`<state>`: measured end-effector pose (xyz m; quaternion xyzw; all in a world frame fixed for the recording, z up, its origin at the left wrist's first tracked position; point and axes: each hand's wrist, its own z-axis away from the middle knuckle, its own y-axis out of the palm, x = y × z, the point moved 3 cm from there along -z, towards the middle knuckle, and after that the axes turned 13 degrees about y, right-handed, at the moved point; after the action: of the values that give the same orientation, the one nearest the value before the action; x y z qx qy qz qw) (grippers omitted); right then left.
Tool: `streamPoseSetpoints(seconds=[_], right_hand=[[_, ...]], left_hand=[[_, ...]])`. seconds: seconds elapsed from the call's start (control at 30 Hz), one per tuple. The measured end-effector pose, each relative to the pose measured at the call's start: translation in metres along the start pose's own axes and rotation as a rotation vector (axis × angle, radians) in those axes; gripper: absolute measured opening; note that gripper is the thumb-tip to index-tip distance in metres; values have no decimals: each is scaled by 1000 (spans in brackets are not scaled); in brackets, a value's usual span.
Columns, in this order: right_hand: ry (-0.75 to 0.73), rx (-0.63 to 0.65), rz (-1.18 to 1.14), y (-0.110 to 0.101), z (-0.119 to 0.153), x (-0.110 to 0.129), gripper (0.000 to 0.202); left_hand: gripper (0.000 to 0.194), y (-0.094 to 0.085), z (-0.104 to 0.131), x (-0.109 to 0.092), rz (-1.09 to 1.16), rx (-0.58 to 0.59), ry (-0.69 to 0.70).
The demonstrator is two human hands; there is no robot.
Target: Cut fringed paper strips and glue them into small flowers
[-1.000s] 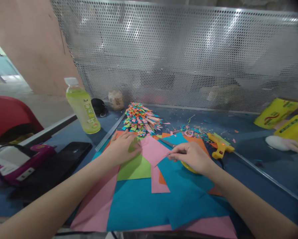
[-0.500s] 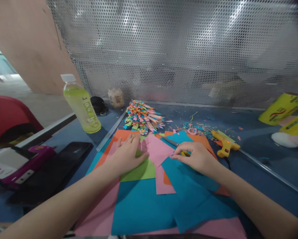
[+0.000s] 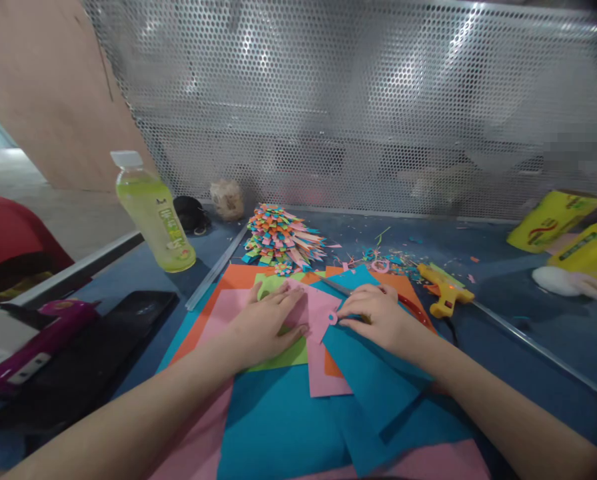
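Observation:
My left hand (image 3: 271, 327) lies flat with its fingers spread on a pink paper piece (image 3: 321, 310) and the green sheet (image 3: 268, 360) beneath it. My right hand (image 3: 376, 317) pinches a small pink paper ring (image 3: 332, 318) between thumb and forefinger, just over the pink piece's right edge. Scissors (image 3: 334, 287) lie partly under my right hand; their blade points left and a red handle (image 3: 413, 309) shows behind the hand. Blue sheets (image 3: 373, 373) lie below my right hand. Behind the papers stands a cone of colourful folded paper strips (image 3: 283, 237).
A yellow glue gun (image 3: 446, 291) lies right of the papers, near paper scraps (image 3: 393, 259). Further right are yellow packages (image 3: 553, 220). At left stand a drink bottle (image 3: 153, 220), a black phone (image 3: 143, 313) and a purple power strip (image 3: 53, 333). A perforated metal panel (image 3: 328, 100) closes the back.
My left hand has slid slightly right over the pink piece. My right hand has moved slightly left and down; the pink ring at its fingertips and the red scissor handle now show clearly.

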<state>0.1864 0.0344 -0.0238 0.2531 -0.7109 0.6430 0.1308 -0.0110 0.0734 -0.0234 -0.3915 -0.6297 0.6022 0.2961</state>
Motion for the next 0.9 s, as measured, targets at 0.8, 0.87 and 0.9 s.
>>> streamPoseSetpoints(seconds=[0.8, 0.87, 0.9], right_hand=[[296, -87, 271, -10, 2, -17, 41], [298, -70, 287, -10, 2, -16, 40], [301, -64, 295, -10, 2, -16, 41]], left_hand=[[49, -4, -5, -25, -38, 83, 260], [48, -5, -4, -26, -48, 90, 250], [49, -5, -4, -26, -55, 90, 240]])
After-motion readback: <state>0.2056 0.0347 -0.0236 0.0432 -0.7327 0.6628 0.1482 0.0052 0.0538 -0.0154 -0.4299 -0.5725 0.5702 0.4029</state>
